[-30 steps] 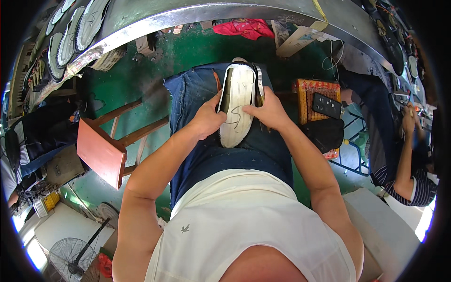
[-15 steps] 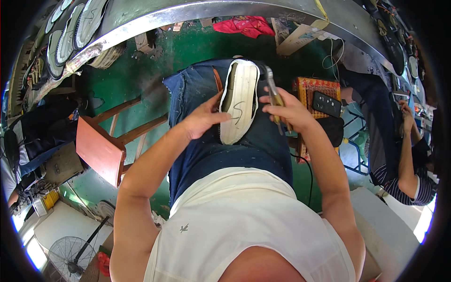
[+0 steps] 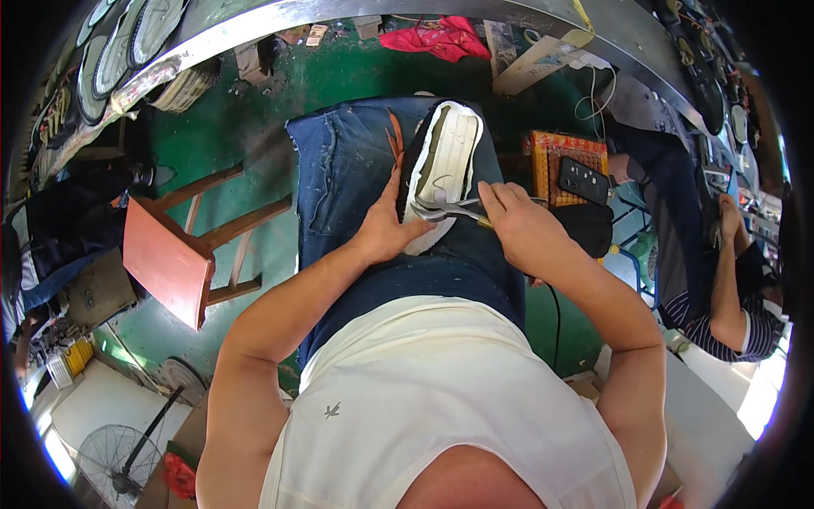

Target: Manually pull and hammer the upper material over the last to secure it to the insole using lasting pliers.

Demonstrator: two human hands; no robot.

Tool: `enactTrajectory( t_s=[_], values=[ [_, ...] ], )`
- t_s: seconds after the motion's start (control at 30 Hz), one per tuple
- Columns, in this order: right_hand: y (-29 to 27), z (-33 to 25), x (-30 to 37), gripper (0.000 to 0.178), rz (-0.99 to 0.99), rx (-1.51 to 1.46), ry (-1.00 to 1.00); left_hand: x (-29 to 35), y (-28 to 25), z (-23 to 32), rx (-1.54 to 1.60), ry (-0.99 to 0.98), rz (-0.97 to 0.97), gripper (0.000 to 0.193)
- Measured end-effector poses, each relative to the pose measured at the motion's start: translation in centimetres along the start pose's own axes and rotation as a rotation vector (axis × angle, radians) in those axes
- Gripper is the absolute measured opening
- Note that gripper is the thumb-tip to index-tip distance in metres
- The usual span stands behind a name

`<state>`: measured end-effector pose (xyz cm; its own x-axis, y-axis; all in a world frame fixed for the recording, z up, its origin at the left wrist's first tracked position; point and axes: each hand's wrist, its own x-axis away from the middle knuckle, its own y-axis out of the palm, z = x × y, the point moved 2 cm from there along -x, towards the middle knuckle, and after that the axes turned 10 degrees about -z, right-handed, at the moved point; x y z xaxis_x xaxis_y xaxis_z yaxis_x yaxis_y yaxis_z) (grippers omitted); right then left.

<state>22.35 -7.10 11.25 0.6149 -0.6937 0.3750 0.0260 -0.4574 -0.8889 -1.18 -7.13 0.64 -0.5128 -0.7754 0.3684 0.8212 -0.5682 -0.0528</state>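
Note:
A shoe on a last [image 3: 456,153] lies bottom-up across my lap on dark blue jeans [image 3: 331,187], its pale ribbed underside ringed by a white fabric edge. My left hand [image 3: 383,229] grips the shoe's near left side, thumb on the white edge by the tool's head. Wrapped round the handles of metal pincers [image 3: 454,209], my right hand [image 3: 527,231] holds them sideways across the near part of the underside. The jaws touch the left edge beside my left thumb; whether they pinch fabric cannot be made out. Thin orange-brown strips [image 3: 395,136] stick up beyond my left fingers.
A metal-edged bench [image 3: 356,13] curves across the far side, with shoes [image 3: 157,30] at its left. A wooden stool [image 3: 170,259] stands left; a beaded seat [image 3: 547,153] carries a black phone [image 3: 583,181] at right. Another person's arm [image 3: 727,280] is far right. A fan [image 3: 119,462] stands lower left.
The pincers have swung from upright beside the shoe to lying across it, jaws at its left edge. The shoe has tilted, and my left hand has shifted toward its side.

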Motion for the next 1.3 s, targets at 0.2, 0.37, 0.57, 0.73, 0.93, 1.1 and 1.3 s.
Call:
enactTrajectory(
  t_s=[0.2,0.37,0.57,0.73,0.93,1.1,1.3],
  values=[
    [-2.2,0.5,-2.3,0.026,-0.359,-0.047,-0.029,0.7,0.2,-1.8,0.089,-0.15,-0.042,0.117],
    [1.9,-2.0,-5.3,0.022,-0.439,-0.62,-0.049,-0.3,-0.8,-3.1,0.305,-0.13,-0.184,0.09],
    [-1.5,0.2,-4.2,0.028,-0.555,-0.508,-0.023,0.2,0.0,-2.3,0.11,-0.098,0.014,0.108],
    [-1.0,0.9,-3.7,0.039,-0.538,-0.424,0.052,0.3,0.6,-0.5,-0.148,-0.182,0.009,0.116],
    [-5.7,-0.7,-6.8,0.029,-0.867,-0.081,0.092,0.1,1.2,-5.2,-0.237,0.07,0.143,0.104],
    [-4.6,0.7,-7.3,0.027,-0.771,-0.009,-0.028,0.1,0.5,-0.2,0.876,0.023,0.05,0.08],
    [1.2,1.1,-4.4,0.024,-0.274,-0.314,-0.001,-3.3,1.5,-1.5,0.461,-0.108,0.529,0.058]
  ],
)
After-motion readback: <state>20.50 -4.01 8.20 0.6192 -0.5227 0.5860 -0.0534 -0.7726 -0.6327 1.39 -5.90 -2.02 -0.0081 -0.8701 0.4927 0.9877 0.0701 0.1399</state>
